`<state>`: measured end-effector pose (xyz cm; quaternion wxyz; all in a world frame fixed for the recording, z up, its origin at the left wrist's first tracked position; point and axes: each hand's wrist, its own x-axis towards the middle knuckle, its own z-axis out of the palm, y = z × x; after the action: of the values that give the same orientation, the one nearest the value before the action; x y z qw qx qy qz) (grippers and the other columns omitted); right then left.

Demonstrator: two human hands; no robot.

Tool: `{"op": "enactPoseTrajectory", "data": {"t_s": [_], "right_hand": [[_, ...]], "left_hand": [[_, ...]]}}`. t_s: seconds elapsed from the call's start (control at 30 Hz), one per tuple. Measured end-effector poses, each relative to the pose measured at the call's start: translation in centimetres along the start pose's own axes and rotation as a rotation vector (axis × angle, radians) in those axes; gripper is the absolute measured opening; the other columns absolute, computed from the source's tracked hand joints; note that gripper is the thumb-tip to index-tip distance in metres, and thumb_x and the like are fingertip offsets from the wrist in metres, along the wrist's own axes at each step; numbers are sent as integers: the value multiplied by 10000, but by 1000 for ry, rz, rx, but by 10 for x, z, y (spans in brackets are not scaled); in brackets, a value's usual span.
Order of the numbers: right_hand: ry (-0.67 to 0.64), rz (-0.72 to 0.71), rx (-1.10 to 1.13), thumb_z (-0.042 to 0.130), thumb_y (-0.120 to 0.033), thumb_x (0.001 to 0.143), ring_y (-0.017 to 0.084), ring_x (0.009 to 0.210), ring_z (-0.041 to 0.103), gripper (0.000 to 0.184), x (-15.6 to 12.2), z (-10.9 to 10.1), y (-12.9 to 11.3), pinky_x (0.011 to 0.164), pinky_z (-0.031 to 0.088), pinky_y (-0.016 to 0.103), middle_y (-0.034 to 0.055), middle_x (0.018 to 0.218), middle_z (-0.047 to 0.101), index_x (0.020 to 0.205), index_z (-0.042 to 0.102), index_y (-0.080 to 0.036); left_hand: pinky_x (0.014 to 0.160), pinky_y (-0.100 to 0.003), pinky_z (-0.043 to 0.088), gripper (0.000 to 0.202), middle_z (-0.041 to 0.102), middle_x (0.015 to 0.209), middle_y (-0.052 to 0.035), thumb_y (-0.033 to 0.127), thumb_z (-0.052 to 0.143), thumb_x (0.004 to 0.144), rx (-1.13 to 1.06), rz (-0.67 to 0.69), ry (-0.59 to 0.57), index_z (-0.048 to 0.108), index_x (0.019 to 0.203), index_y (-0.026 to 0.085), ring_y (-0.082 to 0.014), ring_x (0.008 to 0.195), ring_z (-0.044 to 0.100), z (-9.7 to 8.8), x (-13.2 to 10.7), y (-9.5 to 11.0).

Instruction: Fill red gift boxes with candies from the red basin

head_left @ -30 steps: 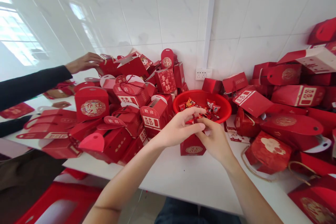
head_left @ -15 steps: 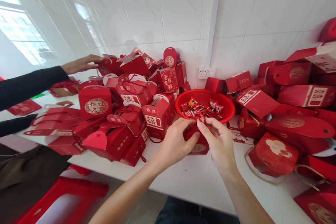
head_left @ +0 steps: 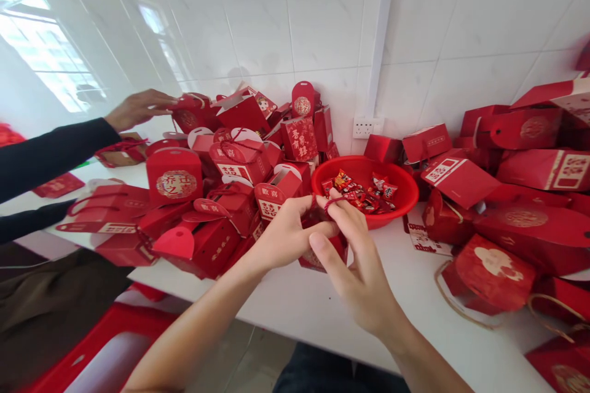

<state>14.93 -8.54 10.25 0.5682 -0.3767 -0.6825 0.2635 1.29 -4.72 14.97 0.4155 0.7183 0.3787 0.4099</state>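
Observation:
My left hand (head_left: 283, 233) and my right hand (head_left: 354, 261) meet over a small red gift box (head_left: 318, 255) standing on the white table (head_left: 322, 307). The fingers of both hands are pinched on the box's top and its red cord. The box is mostly hidden behind my hands. Just behind it sits a red plastic bowl (head_left: 394, 212) holding several wrapped candies (head_left: 362, 189).
Heaps of red gift boxes lie at the left (head_left: 221, 196) and at the right (head_left: 507, 196) of the bowl. Another person's hand (head_left: 138, 107) in a dark sleeve touches a box at the back left. A red crate (head_left: 92, 350) stands below the table edge.
My hands came down from the bowl's rim onto the small box, which has shifted slightly left. The other person's hand stays on the far boxes.

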Motion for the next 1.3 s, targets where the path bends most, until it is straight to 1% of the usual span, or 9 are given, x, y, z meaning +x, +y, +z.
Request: {"op": "enactPoseTrajectory", "data": {"t_s": [0.1,0.23,0.47,0.63,0.77,0.9,1.0,1.17,1.3], "right_hand": [[-51,13,-27,591,-486,958,304,1482,374,591,-2,0,-1,1211,351,501,121,1551,464,1482,502,-229],[-11,-58,69,607,-376,967,268,1391,507,443,-2,-10,0,1180,410,449,77,1468,573,1399,590,-276],[318,-50,156,644,-270,933,210,978,703,183,-13,-49,17,898,575,345,48,1079,754,1081,751,-280],[310,81,77,687,-336,875,200,783,704,134,-22,-61,46,747,592,328,66,915,763,896,759,-225],[271,160,16,692,-386,843,200,718,692,188,-28,-66,63,707,589,326,68,837,756,830,755,-210],[248,195,-17,688,-415,839,201,701,685,221,-35,-71,72,696,581,316,62,777,743,804,752,-206],[228,225,-33,676,-441,842,198,676,680,247,-41,-74,79,674,577,311,64,781,745,826,751,-206],[210,271,-88,659,-479,841,206,658,685,288,-51,-81,94,670,576,315,53,723,727,809,746,-206],[219,315,-112,660,-514,831,215,628,688,326,-58,-85,110,645,574,317,46,679,706,758,730,-204]], "left_hand": [[581,-252,468,181,673,662,-8,306,733,767,-32,-86,-95,684,697,146,-160,645,612,1,-4,2],[638,-262,505,212,697,695,-17,349,678,822,-110,-104,-82,713,725,164,-160,674,631,-3,-3,5],[813,-331,560,229,734,775,-60,290,634,829,82,33,85,729,663,164,-226,824,694,-51,30,61],[730,-336,495,319,640,661,-51,135,420,873,179,-71,319,532,575,125,-234,803,694,-88,59,119],[730,-307,438,264,527,667,-26,148,394,870,146,80,495,450,612,134,-221,867,663,-109,76,137],[657,-247,394,259,494,660,-13,176,374,882,71,130,556,411,626,166,-139,721,597,-118,102,127],[605,-263,424,239,546,652,-25,244,460,862,31,155,556,434,629,195,-188,716,597,-119,131,105],[664,-257,452,243,590,637,-33,182,479,854,56,200,470,474,611,170,-138,654,577,-118,179,63],[593,-246,414,277,581,557,-30,160,474,796,52,212,433,441,522,182,-114,537,490,-118,203,40]]}}
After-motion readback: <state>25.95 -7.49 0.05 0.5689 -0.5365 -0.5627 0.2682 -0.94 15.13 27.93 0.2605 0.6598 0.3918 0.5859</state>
